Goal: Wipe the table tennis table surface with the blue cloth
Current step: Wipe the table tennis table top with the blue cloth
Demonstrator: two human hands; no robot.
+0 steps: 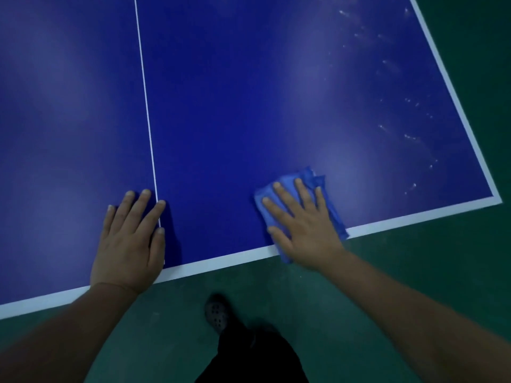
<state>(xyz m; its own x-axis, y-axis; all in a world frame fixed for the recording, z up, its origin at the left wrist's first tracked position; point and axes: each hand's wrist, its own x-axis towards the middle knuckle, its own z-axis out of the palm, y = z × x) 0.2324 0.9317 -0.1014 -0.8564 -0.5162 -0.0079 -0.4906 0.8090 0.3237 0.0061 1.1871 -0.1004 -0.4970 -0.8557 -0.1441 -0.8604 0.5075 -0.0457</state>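
Note:
The dark blue table tennis table (235,111) fills most of the head view, with white edge lines and a thin white centre line (146,111). My right hand (304,228) lies flat, fingers spread, pressing the folded blue cloth (312,178) onto the table near its near edge. The cloth shows around my fingers and overhangs the white edge line a little. My left hand (130,241) rests flat on the table over the centre line, holding nothing. Whitish smudges (409,134) dot the surface along the right edge.
Green floor (414,272) lies below the table's near edge and beyond its right edge. My dark trouser leg (257,355) and a perforated shoe (215,316) stand on the floor close to the table. The table's near right corner (496,200) is in view.

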